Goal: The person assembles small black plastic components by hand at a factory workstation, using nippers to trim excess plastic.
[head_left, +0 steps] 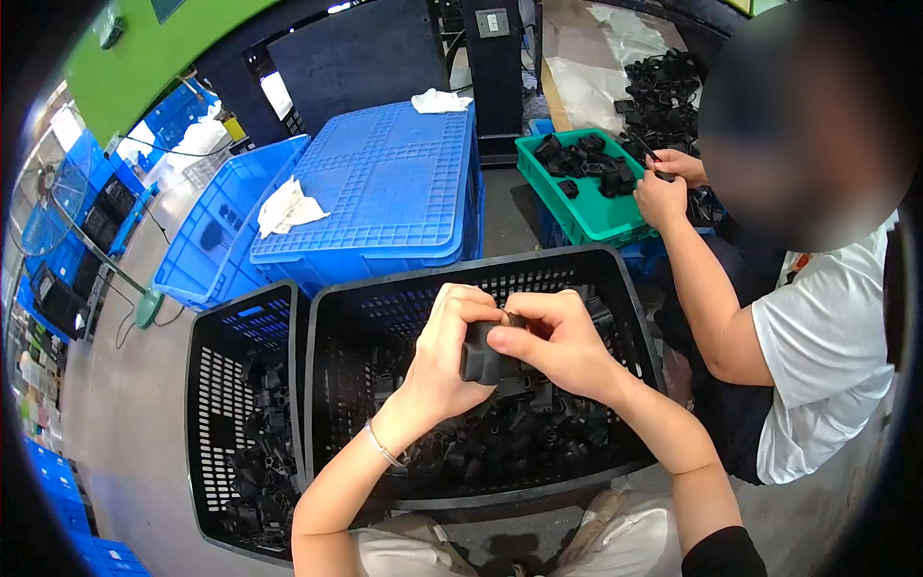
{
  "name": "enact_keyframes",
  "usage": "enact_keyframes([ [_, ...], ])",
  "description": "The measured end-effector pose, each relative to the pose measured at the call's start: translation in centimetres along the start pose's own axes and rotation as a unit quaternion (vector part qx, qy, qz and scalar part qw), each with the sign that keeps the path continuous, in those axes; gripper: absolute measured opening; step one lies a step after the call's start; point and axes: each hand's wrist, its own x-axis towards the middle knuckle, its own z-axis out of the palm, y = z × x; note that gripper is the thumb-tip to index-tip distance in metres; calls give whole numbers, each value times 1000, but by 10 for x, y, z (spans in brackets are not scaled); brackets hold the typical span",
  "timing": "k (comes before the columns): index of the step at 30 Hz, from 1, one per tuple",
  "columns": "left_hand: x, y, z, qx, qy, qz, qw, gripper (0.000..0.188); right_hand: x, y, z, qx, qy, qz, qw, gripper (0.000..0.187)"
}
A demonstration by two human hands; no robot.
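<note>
Left hand and right hand clamped on a black part over the big crate.

At far left stands a fan; then come an open blue bin and the narrow crate, with black pieces inside, and a blue box with two white cloths on its lid. The left fingers wrap the part's left side; the right thumb and forefinger press together on its upper right. Loose black pieces lie beneath in the big crate. Beyond, to the right, a green tray holds more, beside a co-worker gripping a small black item in both hands.
</note>
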Motion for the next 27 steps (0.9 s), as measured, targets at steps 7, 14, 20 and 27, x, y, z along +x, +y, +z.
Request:
enact_keyframes([
  [7, -5, 4, 5, -59, 7, -72, 996, 50, 6, 12, 0, 31, 104, -36, 993, 11],
  [14, -6, 3, 3, -45, -15, -115, 992, 39, 6, -7, -10, -182, 39, -190, 964, 18],
  [20, -4, 11, -1, -88, -63, -166, 980, 38, 7, -3, -17, -217, -6, -202, 955, 15],
  [27, -9, 14, 0, -99, -60, -170, 979, 42, 3, -9, -14, -174, -22, -161, 971, 14],
])
